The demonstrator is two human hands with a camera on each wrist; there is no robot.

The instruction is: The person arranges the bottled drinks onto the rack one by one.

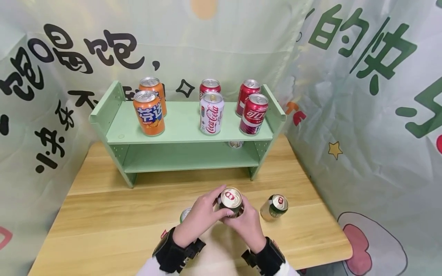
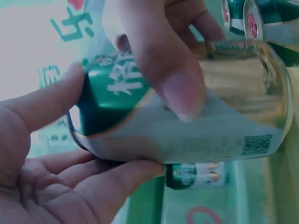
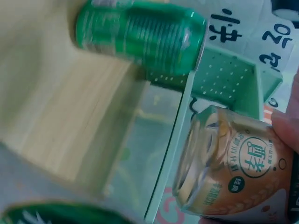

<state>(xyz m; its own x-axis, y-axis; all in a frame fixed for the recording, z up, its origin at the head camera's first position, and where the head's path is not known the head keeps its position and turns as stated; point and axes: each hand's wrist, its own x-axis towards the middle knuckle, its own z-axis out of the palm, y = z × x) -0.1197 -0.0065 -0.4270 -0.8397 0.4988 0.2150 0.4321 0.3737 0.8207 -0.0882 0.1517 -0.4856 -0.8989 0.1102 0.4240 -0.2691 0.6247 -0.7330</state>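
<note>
My left hand (image 1: 202, 216) and right hand (image 1: 246, 226) both grip one dark green and gold drink can (image 1: 231, 198) above the front of the table. Its top with a red mark on the tab faces up in the head view. The left wrist view shows fingers round the same can (image 2: 224, 107), its green end to the left. In the right wrist view the can's gold lower part (image 3: 243, 163) shows. A similar can (image 1: 274, 207) stands on the table right of my right hand. A green can (image 3: 142, 37), mostly hidden in the head view, stands beside my left hand.
A light green two-tier shelf (image 1: 186, 149) stands at the back of the wooden table (image 1: 114, 214). Orange cans (image 1: 149, 113), a white Coca-Cola can (image 1: 212, 114) and red cans (image 1: 254, 115) stand on top. Another can (image 1: 236, 144) shows partly in the lower tier.
</note>
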